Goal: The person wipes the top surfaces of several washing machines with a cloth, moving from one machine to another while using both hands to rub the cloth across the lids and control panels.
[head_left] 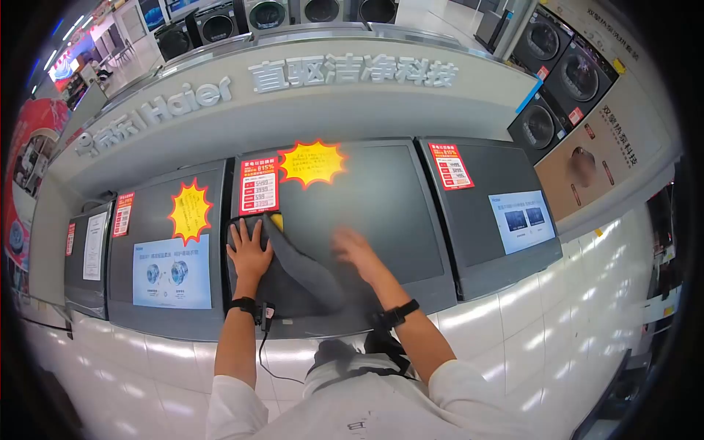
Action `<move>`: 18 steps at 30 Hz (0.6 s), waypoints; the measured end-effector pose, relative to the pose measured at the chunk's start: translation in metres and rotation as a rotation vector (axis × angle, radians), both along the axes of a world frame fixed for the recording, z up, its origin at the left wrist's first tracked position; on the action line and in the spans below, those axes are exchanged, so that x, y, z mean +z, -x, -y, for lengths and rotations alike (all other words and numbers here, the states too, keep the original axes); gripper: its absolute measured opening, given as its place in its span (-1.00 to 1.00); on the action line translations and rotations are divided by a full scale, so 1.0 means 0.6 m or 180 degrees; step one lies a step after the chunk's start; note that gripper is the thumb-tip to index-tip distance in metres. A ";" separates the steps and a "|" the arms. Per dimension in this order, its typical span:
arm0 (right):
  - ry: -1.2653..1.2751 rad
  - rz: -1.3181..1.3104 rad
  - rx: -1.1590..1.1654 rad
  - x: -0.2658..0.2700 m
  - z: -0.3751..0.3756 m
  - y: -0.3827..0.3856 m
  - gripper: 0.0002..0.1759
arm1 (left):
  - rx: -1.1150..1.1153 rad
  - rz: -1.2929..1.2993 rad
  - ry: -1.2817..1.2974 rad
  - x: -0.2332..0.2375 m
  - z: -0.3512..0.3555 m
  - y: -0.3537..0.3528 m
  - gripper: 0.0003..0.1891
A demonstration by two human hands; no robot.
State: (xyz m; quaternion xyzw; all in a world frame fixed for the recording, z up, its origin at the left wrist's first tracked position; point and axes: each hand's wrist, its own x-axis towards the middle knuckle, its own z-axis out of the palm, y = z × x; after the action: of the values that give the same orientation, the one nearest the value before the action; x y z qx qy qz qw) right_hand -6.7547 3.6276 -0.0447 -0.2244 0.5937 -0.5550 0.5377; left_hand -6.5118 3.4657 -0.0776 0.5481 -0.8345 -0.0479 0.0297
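Observation:
A dark grey cloth (pixel 302 268) lies partly folded on the left front of a dark washing machine top (pixel 367 198). My left hand (pixel 250 251) rests flat on the cloth's left side, fingers spread. To the right of the cloth is my right hand (pixel 353 248), over the machine top; motion smears its fingers. A small yellow thing (pixel 277 221) peeks out at the cloth's upper edge, mostly hidden. A red price card (pixel 259 185) and a yellow starburst sign (pixel 312 163) lie behind my hands.
More machines stand on either side, bearing a blue leaflet (pixel 172 273), another blue leaflet (pixel 521 221) and price cards. A low wall with raised lettering (pixel 352 72) runs behind. A cable (pixel 265 352) hangs near my left wrist. Stacked dryers (pixel 572 73) stand at right.

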 end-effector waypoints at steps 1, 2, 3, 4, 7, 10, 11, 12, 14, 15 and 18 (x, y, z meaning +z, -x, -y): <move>-0.0079 -0.0018 0.0295 0.030 -0.012 -0.019 -0.18 | -0.0059 0.0066 0.0045 -0.010 0.005 -0.006 -0.26; -0.0184 -0.0023 0.0589 0.048 -0.022 -0.035 -0.18 | -0.0120 0.0142 0.0064 -0.009 -0.001 -0.012 -0.24; -0.0143 -0.0537 0.0977 0.039 -0.025 -0.048 -0.20 | -0.0084 0.0167 0.0040 -0.012 -0.007 -0.013 -0.24; -0.0087 -0.1058 0.1369 0.028 -0.021 -0.061 -0.22 | -0.0045 0.0184 0.0029 -0.012 -0.006 -0.007 -0.24; 0.0111 -0.1840 0.2069 0.018 -0.009 -0.082 -0.46 | -0.0075 0.0285 0.0232 -0.036 0.011 -0.011 -0.25; 0.0387 -0.1993 0.1802 0.036 -0.013 -0.085 -0.62 | -0.0019 0.0132 0.0110 -0.022 0.004 -0.005 -0.24; 0.0429 -0.2149 0.1411 0.058 -0.026 -0.082 -0.66 | -0.0078 0.0097 0.0124 -0.020 0.000 -0.009 -0.23; 0.0467 -0.2289 0.1019 0.070 -0.039 -0.074 -0.70 | -0.0138 0.0070 0.0132 -0.013 -0.006 -0.015 -0.22; 0.0538 -0.3203 -0.0162 0.014 -0.074 -0.033 -0.74 | -0.0151 -0.0183 -0.0042 -0.001 -0.006 -0.015 -0.25; 0.0155 -0.3548 -0.0416 -0.017 -0.106 -0.001 -0.74 | -0.0068 -0.0258 -0.0061 0.005 -0.006 -0.010 -0.26; -0.0876 -0.3971 -0.0693 0.019 -0.152 0.011 -0.72 | 0.0073 -0.0491 -0.0030 0.007 -0.008 0.000 -0.31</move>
State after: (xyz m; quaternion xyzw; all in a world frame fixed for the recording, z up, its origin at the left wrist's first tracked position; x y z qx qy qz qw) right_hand -6.7612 3.7191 -0.0331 -0.3724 0.8796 -0.2906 0.0562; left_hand -6.5118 3.4703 -0.0736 0.5524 -0.8232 -0.0935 0.0918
